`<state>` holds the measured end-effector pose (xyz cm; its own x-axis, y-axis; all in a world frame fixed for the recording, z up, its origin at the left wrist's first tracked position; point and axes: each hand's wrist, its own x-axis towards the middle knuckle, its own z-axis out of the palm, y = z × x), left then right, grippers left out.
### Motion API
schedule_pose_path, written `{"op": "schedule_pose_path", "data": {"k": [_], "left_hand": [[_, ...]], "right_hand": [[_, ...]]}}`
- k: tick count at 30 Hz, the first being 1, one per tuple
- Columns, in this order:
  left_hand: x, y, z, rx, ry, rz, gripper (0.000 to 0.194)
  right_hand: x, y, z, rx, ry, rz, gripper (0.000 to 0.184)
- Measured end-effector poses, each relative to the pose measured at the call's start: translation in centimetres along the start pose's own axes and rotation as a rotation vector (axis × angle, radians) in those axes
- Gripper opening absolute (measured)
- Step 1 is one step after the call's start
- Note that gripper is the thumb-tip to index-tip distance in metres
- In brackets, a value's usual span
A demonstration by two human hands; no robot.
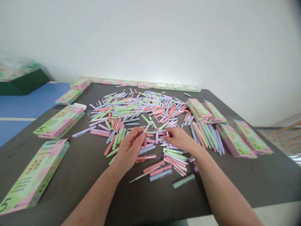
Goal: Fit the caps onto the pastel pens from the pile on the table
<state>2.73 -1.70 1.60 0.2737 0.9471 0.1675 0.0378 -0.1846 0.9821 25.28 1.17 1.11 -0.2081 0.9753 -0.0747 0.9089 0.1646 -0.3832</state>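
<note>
Our left hand [129, 150] is closed in a firm pinch on a slim white stick [147, 126], which pokes up and away from the fingertips, between our two hands. Our right hand [178, 139] comes in from the right with its fingers curled downward. Their fingertips [166, 134] sit among the pens, and we cannot tell whether they grip one.

Both hands hover at the near edge of a sprawling pile of pastel pens [131, 108] in pink, green, lilac, blue and white, lying crisscrossed on a dark grey table [77, 169]. Just below our right hand lies a looser cluster of green and white pens [175, 158], with coral and blue pens [156, 169] beside it. Nearer us lies a mint pen in a clear sleeve [183, 181].

To the right, a fan of long pastel pens [203, 138] lies against pink-and-green cardboard boxes [244, 139]. More of these boxes, printed with a 5, line the left side [33, 175] and the far edge [138, 84]. Beyond the table to the left, we see a blue mat [23, 103] and a dark green box [23, 82].
</note>
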Motion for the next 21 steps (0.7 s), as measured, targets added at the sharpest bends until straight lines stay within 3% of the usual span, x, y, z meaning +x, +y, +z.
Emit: {"op": "schedule_pose_path", "data": {"k": [5, 12, 21], "left_hand": [[0.0, 0.1, 0.0, -0.012, -0.001, -0.008, 0.015], [0.1, 0.1, 0.1, -0.030, 0.010, -0.008, 0.015], [0.0, 0.2, 0.1, -0.027, 0.012, -0.023, 0.015]], "right_hand": [[-0.2, -0.2, -0.4, 0.052, 0.034, 0.025, 0.019], [-0.1, 0.7, -0.9, 0.113, 0.230, 0.060, 0.021], [-0.1, 1.4, -0.5, 0.003, 0.013, 0.016, 0.019]]}}
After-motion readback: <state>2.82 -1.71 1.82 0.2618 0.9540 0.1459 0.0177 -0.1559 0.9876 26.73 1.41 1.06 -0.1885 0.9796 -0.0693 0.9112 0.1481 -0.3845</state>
